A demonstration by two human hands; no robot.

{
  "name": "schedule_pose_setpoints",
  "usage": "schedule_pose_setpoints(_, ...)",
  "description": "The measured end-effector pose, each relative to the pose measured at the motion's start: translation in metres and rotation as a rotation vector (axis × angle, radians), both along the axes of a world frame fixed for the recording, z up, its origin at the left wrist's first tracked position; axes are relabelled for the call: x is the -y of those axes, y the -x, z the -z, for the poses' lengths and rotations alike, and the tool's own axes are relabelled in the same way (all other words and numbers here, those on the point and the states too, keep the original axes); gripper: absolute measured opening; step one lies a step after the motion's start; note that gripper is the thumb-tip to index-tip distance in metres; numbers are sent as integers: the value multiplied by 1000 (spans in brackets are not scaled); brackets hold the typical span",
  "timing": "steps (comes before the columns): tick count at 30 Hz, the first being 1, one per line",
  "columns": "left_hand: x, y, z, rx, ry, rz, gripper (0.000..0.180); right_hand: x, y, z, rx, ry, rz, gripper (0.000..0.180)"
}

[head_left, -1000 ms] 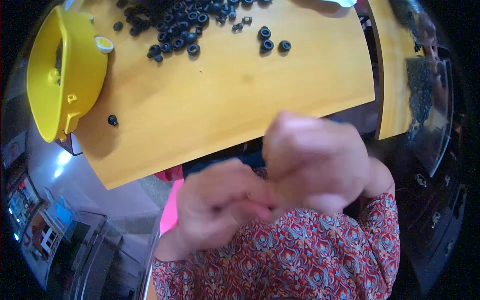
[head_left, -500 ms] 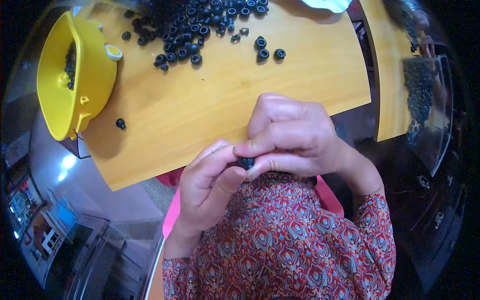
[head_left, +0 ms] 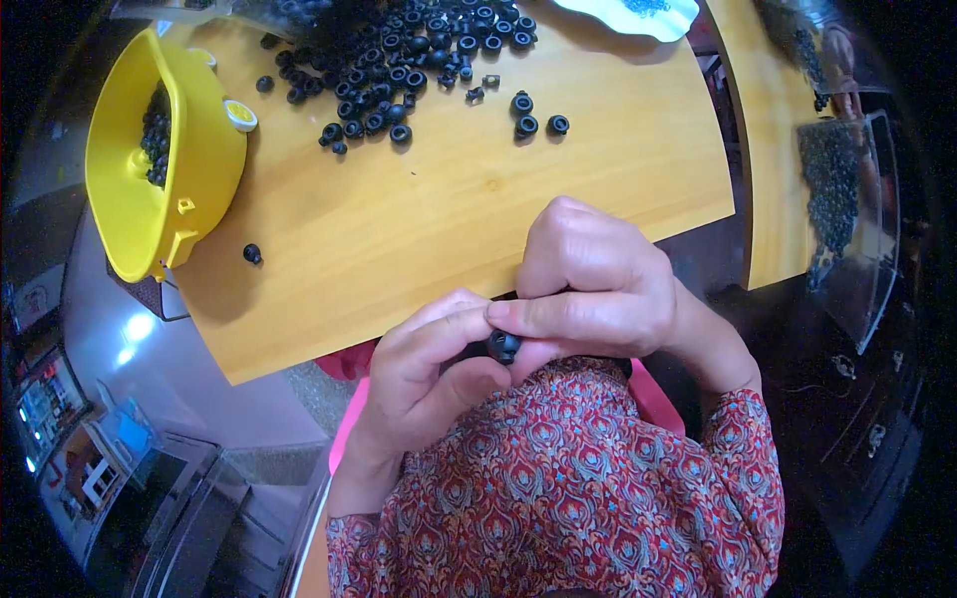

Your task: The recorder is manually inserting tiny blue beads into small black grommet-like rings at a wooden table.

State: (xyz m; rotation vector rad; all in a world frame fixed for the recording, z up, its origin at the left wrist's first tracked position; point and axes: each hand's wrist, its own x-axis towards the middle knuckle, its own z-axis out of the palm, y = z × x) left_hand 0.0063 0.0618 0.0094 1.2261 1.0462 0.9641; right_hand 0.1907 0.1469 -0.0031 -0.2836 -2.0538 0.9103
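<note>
Pinching one small black rubber ring [head_left: 503, 346] between left hand [head_left: 424, 384] and right hand [head_left: 588, 289].
Both sets of fingers close on it near the wooden table [head_left: 419, 229] edge, close under the eyes.

Yellow tub [head_left: 130, 214] on wooden table [head_left: 419, 229]; white dish [head_left: 638, 20], perhaps plastic.

- Bright, even light falls on the wooden desk [head_left: 419, 219]; colours look saturated.
- The yellow bowl [head_left: 150, 189] throws a soft shadow to its lower right.
- A glare spot shines on the grey floor [head_left: 135, 329] at left.
- Fisheye bends the desk's edges; the corners go black.
- The centre is sharp, the rim soft and dim.
</note>
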Motion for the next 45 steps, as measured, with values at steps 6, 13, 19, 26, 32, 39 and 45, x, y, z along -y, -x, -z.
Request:
schedule_pose_setpoints(6,0,-1,2,10,-30,-71,51,-2,1,-5,70,-171,7,31)
schedule_pose_setpoints(13,1,4,6,-43,-284,-58,22,4,9,-12,52,-73,-16,29)
schedule_pose_setpoints(19,1,1,7,-175,-423,-117,19,10,11,-12,59,-7,-21,21)
schedule_pose_setpoints(26,-2,2,-18,-237,-363,-106,19,-7,6,-41,134,-122,-121,15)
schedule_pose_setpoints(32,11,8,-22,-329,-340,-1,18,3,12,-45,79,88,-120,12)
schedule_pose_setpoints(39,9,8,-20,-493,-503,-25,18,-2,9,-46,240,360,-186,14)
schedule_pose_setpoints(45,19,22,-11,-509,-447,89,19,3,15,-39,199,-43,-186,21)
